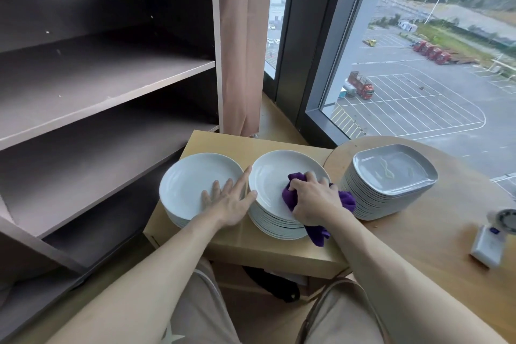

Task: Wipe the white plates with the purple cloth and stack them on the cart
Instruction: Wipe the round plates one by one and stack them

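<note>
Two stacks of round white plates, glossy glaze with shallow wells, sit side by side and nearly touching on a pale wood stand (251,246). The left stack (190,181) is lower and the right stack (273,173) is taller. Purple cloth (290,197), fuzzy and bunched, lies on the right stack's top plate, with a tail hanging over the near rim onto the stand.

Just right, a tall stack of grey rounded-square plates (391,173) sits on a round wood table (418,254), with a small white device (487,243) nearer the edge. Brown laminate shelves (97,86) at left, tan curtain (240,50) behind them, window (418,78) beyond.

Left hand (229,201) is flat, palm down on the left stack's top plate, fingers spread, thumb against the right stack's rim. Right hand (312,198) has its fingers curled round the cloth wad, pressing it onto the plate.
</note>
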Demonstrator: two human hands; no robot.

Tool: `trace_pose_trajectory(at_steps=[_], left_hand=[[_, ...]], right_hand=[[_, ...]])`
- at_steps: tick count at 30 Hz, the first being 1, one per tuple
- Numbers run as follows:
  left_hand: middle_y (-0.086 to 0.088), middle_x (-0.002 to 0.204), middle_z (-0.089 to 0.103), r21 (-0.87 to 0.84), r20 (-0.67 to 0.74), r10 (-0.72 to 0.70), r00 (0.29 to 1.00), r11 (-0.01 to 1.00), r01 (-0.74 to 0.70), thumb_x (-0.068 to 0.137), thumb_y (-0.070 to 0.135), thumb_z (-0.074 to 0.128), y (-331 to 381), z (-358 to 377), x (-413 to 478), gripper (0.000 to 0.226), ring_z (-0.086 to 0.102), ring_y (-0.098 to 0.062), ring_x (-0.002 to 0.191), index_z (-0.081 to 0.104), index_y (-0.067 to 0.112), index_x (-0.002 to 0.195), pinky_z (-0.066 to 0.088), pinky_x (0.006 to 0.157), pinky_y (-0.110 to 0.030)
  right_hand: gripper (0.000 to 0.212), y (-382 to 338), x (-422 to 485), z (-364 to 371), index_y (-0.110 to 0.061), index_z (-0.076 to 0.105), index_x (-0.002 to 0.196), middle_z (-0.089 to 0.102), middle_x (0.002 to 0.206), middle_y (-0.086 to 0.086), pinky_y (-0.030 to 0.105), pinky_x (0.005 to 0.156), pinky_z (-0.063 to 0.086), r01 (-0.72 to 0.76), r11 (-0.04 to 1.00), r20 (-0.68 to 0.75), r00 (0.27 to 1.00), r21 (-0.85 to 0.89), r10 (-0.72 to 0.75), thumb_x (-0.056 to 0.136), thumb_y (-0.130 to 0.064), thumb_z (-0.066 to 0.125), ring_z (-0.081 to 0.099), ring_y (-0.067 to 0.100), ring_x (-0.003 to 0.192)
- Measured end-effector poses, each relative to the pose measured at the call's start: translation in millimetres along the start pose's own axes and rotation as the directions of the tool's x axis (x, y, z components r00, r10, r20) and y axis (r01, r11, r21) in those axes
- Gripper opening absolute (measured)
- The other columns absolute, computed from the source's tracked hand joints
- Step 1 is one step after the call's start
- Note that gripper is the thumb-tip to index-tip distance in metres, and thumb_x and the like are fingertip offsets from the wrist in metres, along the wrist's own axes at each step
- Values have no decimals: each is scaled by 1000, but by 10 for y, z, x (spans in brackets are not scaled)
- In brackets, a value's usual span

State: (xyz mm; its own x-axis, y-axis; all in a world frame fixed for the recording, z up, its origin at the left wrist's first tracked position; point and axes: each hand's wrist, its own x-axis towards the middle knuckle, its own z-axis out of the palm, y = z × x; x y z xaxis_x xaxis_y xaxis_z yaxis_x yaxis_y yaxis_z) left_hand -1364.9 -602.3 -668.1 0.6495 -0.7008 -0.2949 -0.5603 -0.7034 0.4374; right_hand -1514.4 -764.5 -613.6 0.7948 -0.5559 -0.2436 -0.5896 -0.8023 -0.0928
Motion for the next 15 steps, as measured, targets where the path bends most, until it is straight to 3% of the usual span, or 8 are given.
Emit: trace_pose_trajectory(at_steps=[2, 6, 11, 15], left_hand=[[-3, 168, 16, -7, 5, 1, 1000, 1000, -1, 95, 71, 14, 1, 1, 0, 58, -1, -40, 154, -24, 70, 139, 4, 116, -63], [-3, 167, 18, -3, 4, 1, 1000, 1000, -1, 96, 71, 13, 3, 3, 4, 58, -1, -41, 154, -25, 69, 140, 5, 117, -64], [-6, 166, 20, 10, 1, 2, 1000, 1000, -2, 95, 71, 11, -6, 25, 27, 58, 0, -43, 153, -27, 69, 139, 5, 116, -66], [-7, 167, 17, 26, -13, 5, 1000, 1000, -5, 93, 74, 7, -36, 57, 57, 58, -1, -43, 153, -30, 68, 137, 4, 116, -67]], right_hand=[[45, 15, 6, 40, -29, 54, 129, 41, 136, 7, 55, 107, 31, -47, 995, -66, 997, -89, 41, 85, -29, 61, 40, 39, 125], [44, 10, 62, 196, -23, 54, 129, 37, 144, 14, 56, 104, 31, -111, 966, -190, 979, -232, 67, 87, -28, 60, 40, 42, 126], [44, 92, 213, 173, -22, 51, 130, 36, 143, 14, 57, 106, 32, -122, 983, -159, 982, -136, 100, 87, -27, 61, 39, 42, 126], [45, 101, 254, 158, -23, 48, 132, 36, 148, 15, 57, 108, 32, -61, 990, -161, 986, -127, 40, 90, -38, 53, 40, 43, 128]])
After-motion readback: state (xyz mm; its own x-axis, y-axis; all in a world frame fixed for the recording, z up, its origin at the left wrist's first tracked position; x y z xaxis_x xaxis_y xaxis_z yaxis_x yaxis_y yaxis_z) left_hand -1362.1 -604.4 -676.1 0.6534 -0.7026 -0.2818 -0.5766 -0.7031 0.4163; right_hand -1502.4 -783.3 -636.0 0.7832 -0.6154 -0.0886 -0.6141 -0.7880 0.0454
